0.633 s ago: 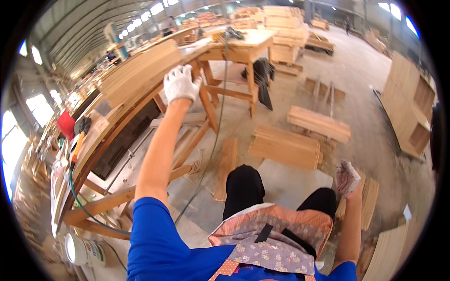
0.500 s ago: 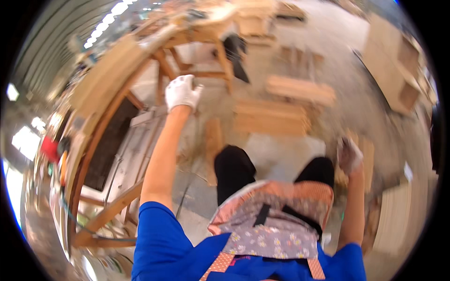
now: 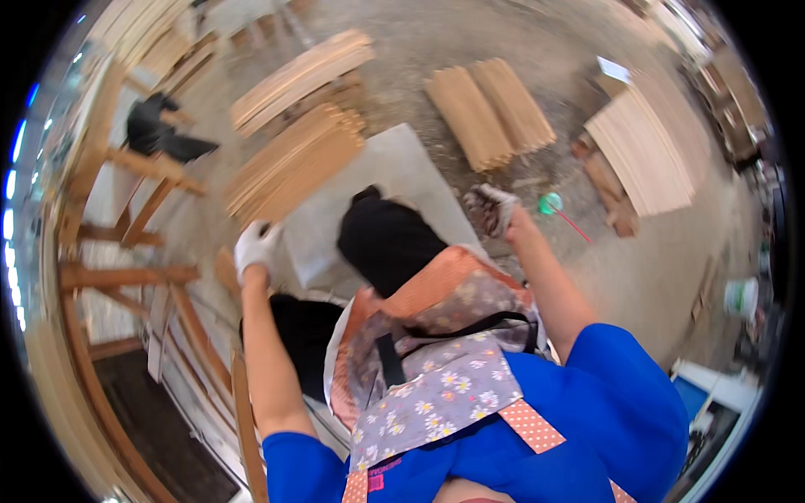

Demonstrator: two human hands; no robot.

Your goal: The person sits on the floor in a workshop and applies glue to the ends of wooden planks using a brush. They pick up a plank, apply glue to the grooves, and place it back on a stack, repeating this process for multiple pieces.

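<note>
Shifted left hand (image 3: 257, 249) from beside workbench (image 3: 126, 275) to near end of left plank stack (image 3: 289, 166); could not tell grip. Held right hand (image 3: 493, 210) curled, likewise unclear in grip, near paired plank bundles (image 3: 471, 117) at far right.

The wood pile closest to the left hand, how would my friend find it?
Find the big pale grey sheet on the floor. The wood pile lies along its upper-left edge, just above the white-gloved left hand. Unlike the paler pile beyond it or the twin piles across the sheet, it's nearest that hand.
</note>
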